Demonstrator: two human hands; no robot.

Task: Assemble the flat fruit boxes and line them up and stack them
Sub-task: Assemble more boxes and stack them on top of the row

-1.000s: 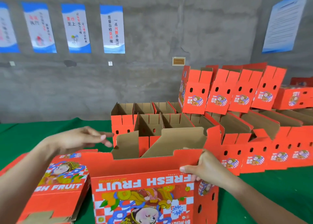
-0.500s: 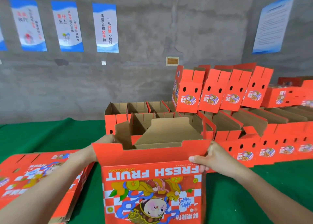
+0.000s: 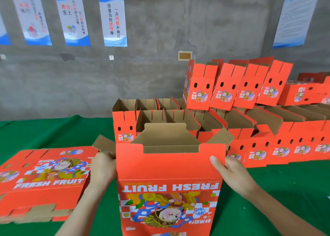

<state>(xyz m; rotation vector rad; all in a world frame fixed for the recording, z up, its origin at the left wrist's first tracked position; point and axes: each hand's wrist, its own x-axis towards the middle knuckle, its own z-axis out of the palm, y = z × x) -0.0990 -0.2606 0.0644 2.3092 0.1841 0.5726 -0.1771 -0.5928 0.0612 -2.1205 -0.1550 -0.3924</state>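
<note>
So the fruit box [image 3: 169, 178] is upright right in front of the person, between the flat stack [image 3: 44, 178] on the left and the row of finished boxes [image 3: 259, 128] behind and to the right. It's popped open with the print upside down, so I'd guess that's the bottom facing up. The left hand [image 3: 102, 166] grips the left edge, with the fingers wrapped around behind where I can't see them. The right hand [image 3: 230, 171] pinches the right front corner, thumb flat on the red panel and the other fingers curled behind the wall. All the flaps are loose: the far flap [image 3: 166, 134] stands up, and the left side flap [image 3: 103, 143] and right side flap [image 3: 221, 137] splay outward.

Biggest risk, I think, is that the thing only has two holds up near the top, so it could skew out of square, and then the flaps won't meet and lock. Folding them in the wrong order gets you the same mess. That left flap hangs just beside the flat stack and could snag it. A hard thumb press could dent the cardboard. And the leaning boxes [image 3: 226, 87] on top look tippy, so one bump while lining this one up could send them over. I can't see the lower end at all.
</note>
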